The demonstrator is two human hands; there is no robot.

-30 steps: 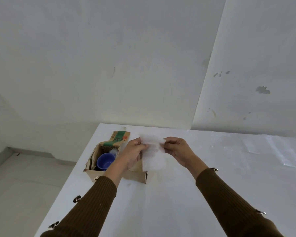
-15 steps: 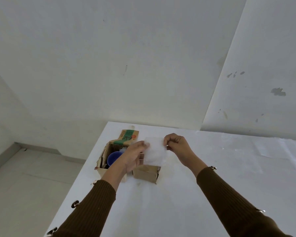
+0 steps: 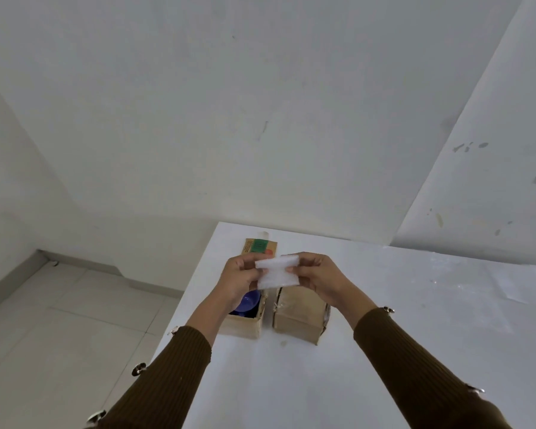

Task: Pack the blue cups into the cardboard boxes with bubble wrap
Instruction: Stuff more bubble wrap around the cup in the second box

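Observation:
Both hands hold a small white sheet of bubble wrap (image 3: 278, 272) in the air above two cardboard boxes. My left hand (image 3: 240, 278) pinches its left edge and my right hand (image 3: 319, 278) pinches its right edge; the sheet is folded over at the top. Below my left hand an open cardboard box (image 3: 250, 325) holds a blue cup (image 3: 248, 301), partly hidden by my wrist. Its lid flap (image 3: 260, 246) with a green label stands open at the back. To its right stands a second cardboard box (image 3: 300, 314) with its top shut.
The boxes stand near the left edge of a white table (image 3: 415, 320). A clear plastic sheet (image 3: 492, 280) lies on the table at the far right. White walls rise behind, and a tiled floor (image 3: 59, 320) lies beyond the table's left edge.
The bubble wrap hung as a longer sheet; now it is folded shorter between my hands. The view has shifted, so both boxes show side by side.

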